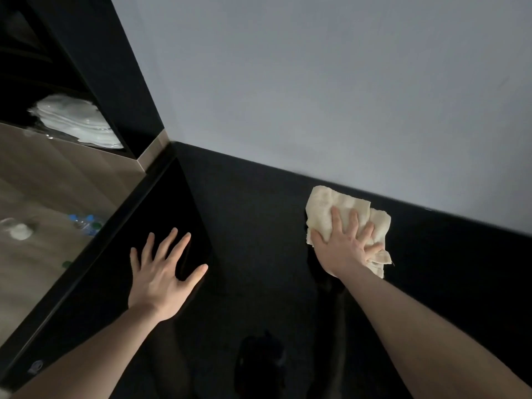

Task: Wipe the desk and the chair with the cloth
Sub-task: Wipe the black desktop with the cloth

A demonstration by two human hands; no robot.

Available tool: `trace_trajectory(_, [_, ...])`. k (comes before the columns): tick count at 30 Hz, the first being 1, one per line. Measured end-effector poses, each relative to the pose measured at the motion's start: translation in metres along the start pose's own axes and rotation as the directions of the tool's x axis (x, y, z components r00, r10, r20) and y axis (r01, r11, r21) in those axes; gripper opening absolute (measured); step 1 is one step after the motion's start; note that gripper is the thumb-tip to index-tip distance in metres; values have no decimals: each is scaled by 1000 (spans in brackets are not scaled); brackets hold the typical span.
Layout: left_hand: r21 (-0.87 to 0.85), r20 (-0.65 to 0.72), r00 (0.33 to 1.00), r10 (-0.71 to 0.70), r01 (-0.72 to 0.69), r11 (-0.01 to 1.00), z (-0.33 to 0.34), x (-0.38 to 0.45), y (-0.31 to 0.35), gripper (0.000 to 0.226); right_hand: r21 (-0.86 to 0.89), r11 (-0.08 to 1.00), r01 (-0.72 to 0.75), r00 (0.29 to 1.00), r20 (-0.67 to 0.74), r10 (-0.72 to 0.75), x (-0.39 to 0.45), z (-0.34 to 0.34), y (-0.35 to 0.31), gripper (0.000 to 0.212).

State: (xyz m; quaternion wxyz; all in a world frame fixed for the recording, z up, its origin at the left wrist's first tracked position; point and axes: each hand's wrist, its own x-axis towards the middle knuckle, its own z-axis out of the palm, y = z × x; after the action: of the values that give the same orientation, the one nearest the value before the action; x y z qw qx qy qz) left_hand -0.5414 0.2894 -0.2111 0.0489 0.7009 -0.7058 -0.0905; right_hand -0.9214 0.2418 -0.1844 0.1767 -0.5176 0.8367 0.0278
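Right hand: your right hand [344,246] lay flat on the cloth [342,210], fingers spread and straight, pressing it down rather than bunching it.
Cloth: the pale, crumpled cloth sat on the black desk [259,226], toward the back edge, close to where the desk met the grey wall [316,82].
Left hand: your left hand [162,276] was spread wide with straight fingers near the desk's left side, holding nothing; whether the palm touched the surface or hovered just over it, I cannot tell.
Step in hand: you appeared to be wiping the far strip of the desk along the wall.
Done so far: the dark top showed no streaks or dust either way, so how much you had covered cannot be judged.
Left to do: probably the rest of the desk, at least the near part and the left corner by your free hand, and then the chair, which was not in view.
Surroundings: a shelf [72,174] stood to the left with white plates [80,122] stacked on it and water bottles [86,223] lower down.
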Motion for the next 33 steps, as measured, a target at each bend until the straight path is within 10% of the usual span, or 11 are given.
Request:
trace_trajectory(26, [-76, 77, 997, 24, -19, 997, -15, 1, 6, 85, 57, 975, -214, 973, -71, 218, -36, 37, -126, 78])
trace_trajectory(33, [-30, -16, 965, 260, -261, 965, -44, 67, -128, 77, 95, 976, -196, 978, -52, 201, -61, 55, -223, 78])
